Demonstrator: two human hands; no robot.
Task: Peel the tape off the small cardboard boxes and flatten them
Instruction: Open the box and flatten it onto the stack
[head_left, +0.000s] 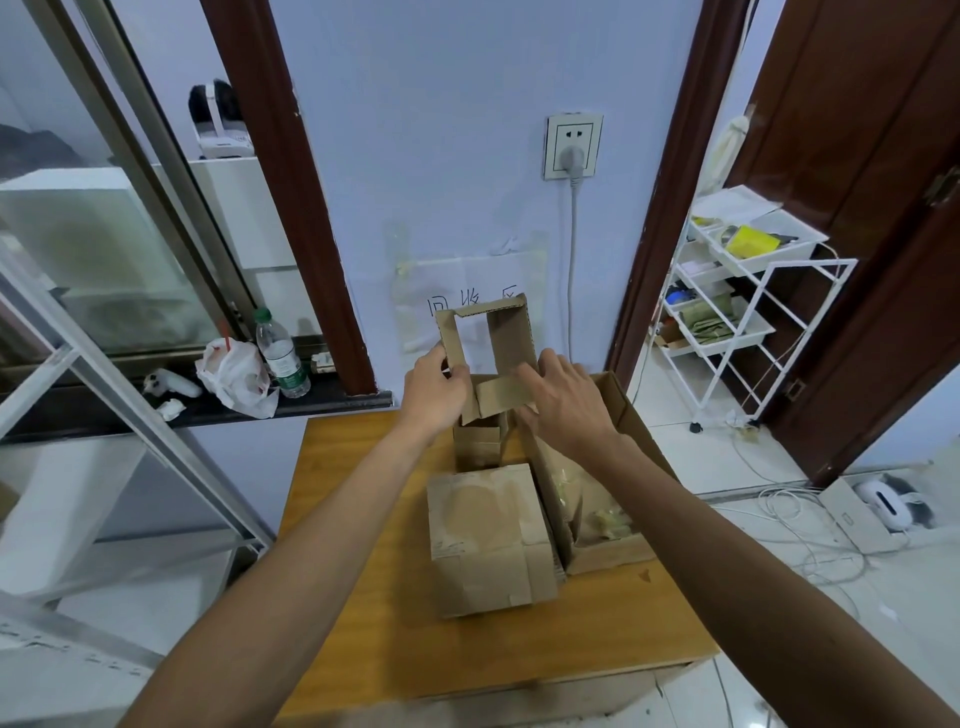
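Aloft, hands (436, 395) (566, 402) pinch corrugated box (511, 338).

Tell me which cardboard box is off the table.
The opened box gripped by the left hand and right hand; the other boxes rest on the table.

Above the table's (363, 519) far edge an opened box (511, 338) is held upright, a hollow brown sleeve with both ends open. The left hand (434, 387) grips its left wall and the right hand (566, 400) pinches a folded lower flap. Just below it stands a narrow box (478, 447). A closed box (488, 540), its top scuffed pale, sits mid-table.
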